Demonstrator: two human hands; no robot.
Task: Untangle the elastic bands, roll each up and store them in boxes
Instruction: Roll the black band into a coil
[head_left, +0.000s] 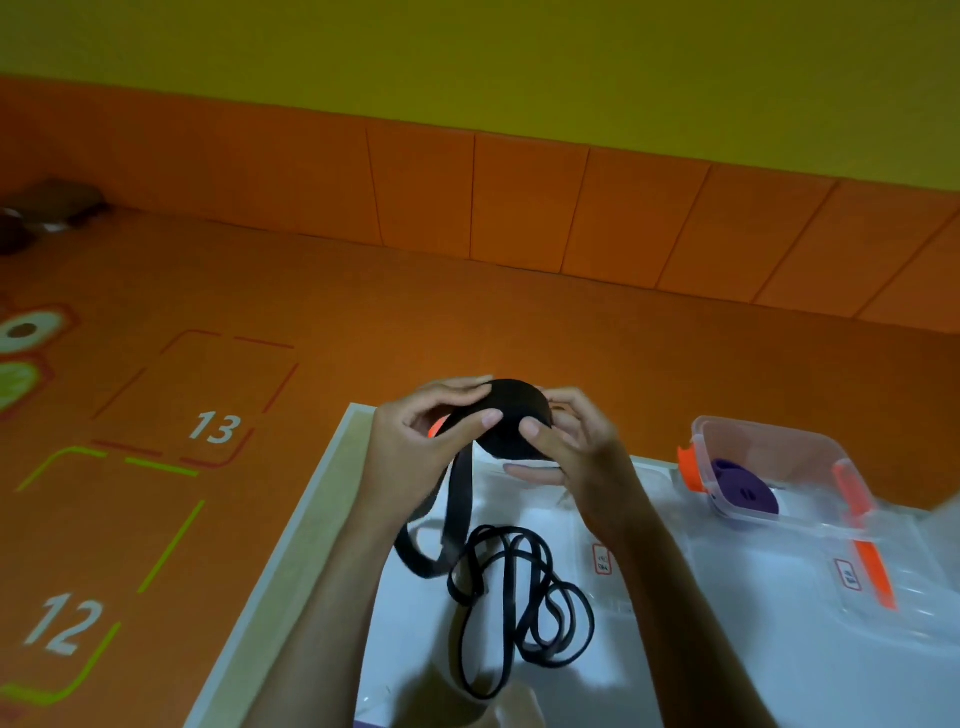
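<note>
A wide black elastic band, rolled into a thick coil (511, 418), is raised above the white table (779, 649). My left hand (421, 431) grips the coil's left side and my right hand (576, 441) grips its right side, thumbs on the front. The coil's loose tail (457, 499) hangs down to the table. Below it lies a thin black elastic band (519, 597) in a tangled heap. A clear box (769, 467) with orange clips holds a rolled purple band (748, 491) at the right.
Clear plastic lids (883, 587) with orange clips and labels lie on the table's right side. A small orange part (435, 429) shows behind my left hand. The orange floor (218, 415) carries marked squares numbered 12 and 13; a padded orange wall stands beyond.
</note>
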